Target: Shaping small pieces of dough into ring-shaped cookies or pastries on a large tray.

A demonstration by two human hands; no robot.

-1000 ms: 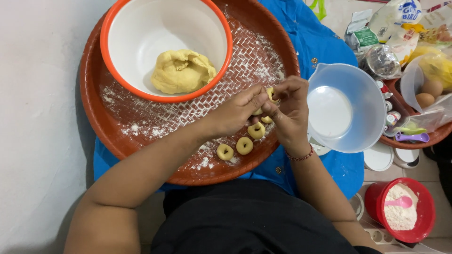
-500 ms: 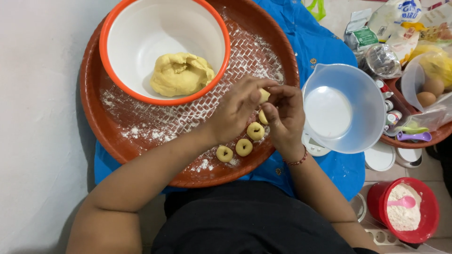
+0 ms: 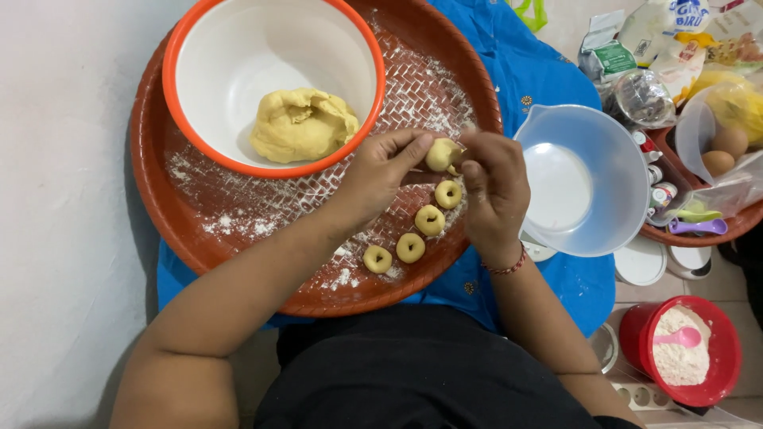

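Both hands meet over the far edge of a round woven tray dusted with flour, and between them sits a small lump of yellow dough. The left hand pinches it from one side with thumb and fingertips closed on it; the right hand closes on it from the other side, fingers curled down over the lump. Just below this shared grip, four small dough rings lie in a slanting row on the tray, apart from the fingers. To the left of the grip stands a white bowl with an orange rim, holding a big ball of dough. To the right of the right hand, just beside it, sits a pale blue plastic jug, and lower right a red tub of flour with a pink spoon in it.
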